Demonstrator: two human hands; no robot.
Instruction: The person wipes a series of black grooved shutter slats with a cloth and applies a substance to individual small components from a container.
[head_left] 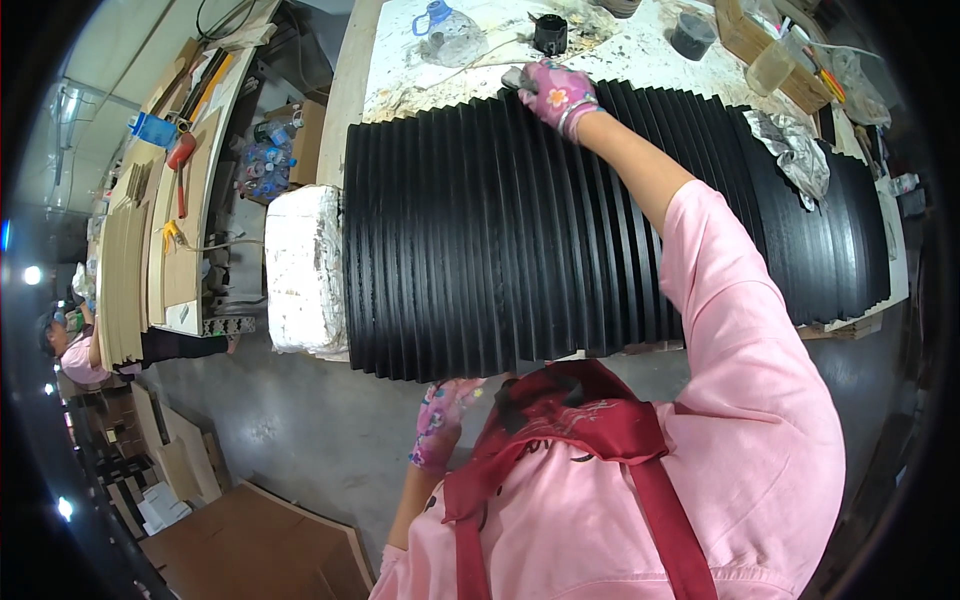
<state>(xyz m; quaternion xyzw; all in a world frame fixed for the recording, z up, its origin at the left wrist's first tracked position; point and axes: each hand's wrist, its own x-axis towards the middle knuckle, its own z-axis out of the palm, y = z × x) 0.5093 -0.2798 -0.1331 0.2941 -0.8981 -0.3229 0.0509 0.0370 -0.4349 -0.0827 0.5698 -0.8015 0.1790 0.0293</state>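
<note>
A long row of black strips (450, 240) lies side by side across the table, their ridged edges bending toward the right. My right hand (555, 92), in a pink flowered glove, rests at the far ends of the strips with its fingers curled. A small dark grey thing (513, 78) shows at its fingertips; its kind cannot be made out. Below the near ends of the strips is my left hand (445, 415), in a pale flowered glove. The strips and the red apron (570, 410) partly hide its fingers.
A white block (305, 270) stands against the row's left end. A crumpled silvery sheet (790, 150) lies on the right part. Behind are a clear jug (445, 35), a black pot (550, 33) and a grey cup (692, 36). Another person (78, 350) is at far left.
</note>
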